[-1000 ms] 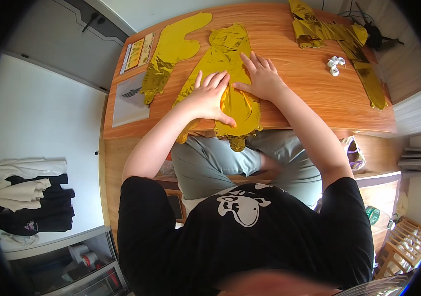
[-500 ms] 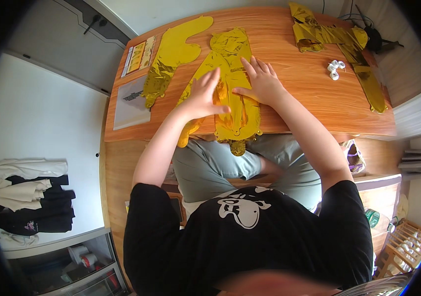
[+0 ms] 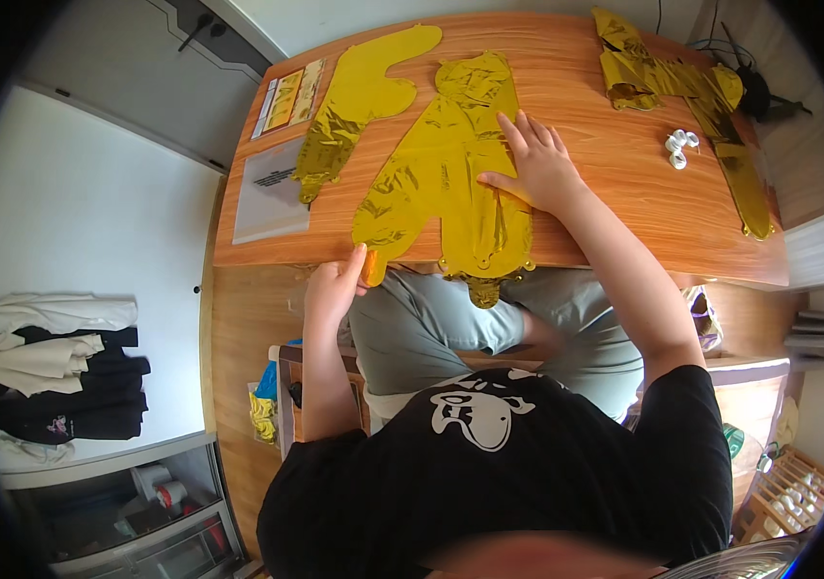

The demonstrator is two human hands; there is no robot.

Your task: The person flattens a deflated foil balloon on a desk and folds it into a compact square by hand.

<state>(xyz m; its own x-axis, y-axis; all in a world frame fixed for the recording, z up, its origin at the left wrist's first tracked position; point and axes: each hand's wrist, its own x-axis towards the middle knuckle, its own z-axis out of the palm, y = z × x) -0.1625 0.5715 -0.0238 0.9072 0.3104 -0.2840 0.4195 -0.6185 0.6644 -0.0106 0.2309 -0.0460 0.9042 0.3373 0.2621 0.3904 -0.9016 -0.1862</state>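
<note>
A flat, uninflated gold foil balloon (image 3: pixel 470 164) lies in front of me, its lower end hanging over the table's near edge. My left hand (image 3: pixel 333 287) is closed at the lower-left tip of the foil, thumb on top and the other fingers mostly hidden. That tip (image 3: pixel 371 270) sticks out orange-gold past the table edge. My right hand (image 3: pixel 542 169) rests palm down on the balloon's right side, fingers spread and holding nothing. Left of it lies a second flat gold foil balloon (image 3: pixel 368 82), touched by neither hand.
At the table's right are another crumpled gold foil balloon (image 3: pixel 658 77) and small white rolls (image 3: pixel 678 150). A clear plastic packet (image 3: pixel 272 198) and a printed card (image 3: pixel 288 99) lie at the left. A black object with cables (image 3: pixel 754 95) sits at the far right corner.
My left hand has moved from above the balloon down to its lower-left tip and closed there. That left part now lies spread flat. My right hand has stayed on the foil.
</note>
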